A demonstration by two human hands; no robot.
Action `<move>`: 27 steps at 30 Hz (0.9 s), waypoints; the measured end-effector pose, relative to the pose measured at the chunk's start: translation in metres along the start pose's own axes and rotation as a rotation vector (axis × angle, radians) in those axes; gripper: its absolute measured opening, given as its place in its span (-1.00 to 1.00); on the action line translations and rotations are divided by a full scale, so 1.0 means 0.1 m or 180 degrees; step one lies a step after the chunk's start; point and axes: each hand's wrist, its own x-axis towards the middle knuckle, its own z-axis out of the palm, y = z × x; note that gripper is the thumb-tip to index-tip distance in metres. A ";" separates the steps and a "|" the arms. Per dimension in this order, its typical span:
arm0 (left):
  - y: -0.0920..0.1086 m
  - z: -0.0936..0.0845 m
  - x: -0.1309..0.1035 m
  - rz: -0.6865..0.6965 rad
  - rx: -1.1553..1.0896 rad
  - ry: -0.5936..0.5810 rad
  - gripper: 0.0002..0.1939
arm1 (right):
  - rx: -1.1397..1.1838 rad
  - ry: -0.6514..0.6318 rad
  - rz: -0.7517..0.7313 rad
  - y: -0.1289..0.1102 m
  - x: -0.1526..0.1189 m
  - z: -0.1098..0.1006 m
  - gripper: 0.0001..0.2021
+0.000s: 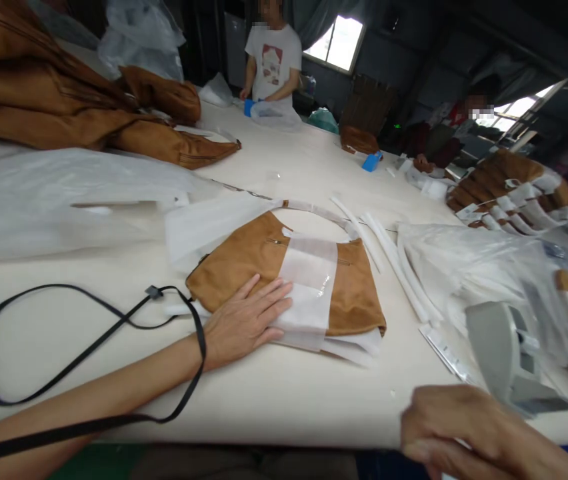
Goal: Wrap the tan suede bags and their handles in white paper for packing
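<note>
A brown handbag (234, 260) lies on the white table, with a band of white wrapping sheet (309, 267) round its middle and its handle (319, 212) arching away from me. My left hand (249, 320) rests flat on the bag's lower left and the edge of the band, fingers spread. Near the table's front edge, my right hand (454, 427) is curled closed, apart from the bag. A bit of something whitish shows under its fingers, too hidden to name. The closest thing to it is a grey tape dispenser (499, 347).
A black strap (89, 307) loops across my left forearm. White foam strips (397, 267) and plastic bags (464, 260) lie right of the handbag. More brown bags (504, 190) stand at the far right, and a brown pile (64, 100) at the left. A person (274, 60) stands across the table (274, 407).
</note>
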 end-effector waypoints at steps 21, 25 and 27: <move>0.09 -0.03 -0.06 -0.0308 -0.0476 0.0298 -0.51 | -0.0732 -0.0599 -0.0525 -0.08 2.45 -0.54 -0.87; 0.08 -0.03 -0.05 -0.0317 -0.0447 0.0265 -0.51 | 0.0302 -0.1016 -0.0503 -0.17 2.21 -0.68 -0.85; 0.07 -0.03 -0.04 -0.0316 -0.0434 0.0209 -0.50 | 0.0894 -0.1492 -0.0411 -0.24 2.10 -0.72 -0.82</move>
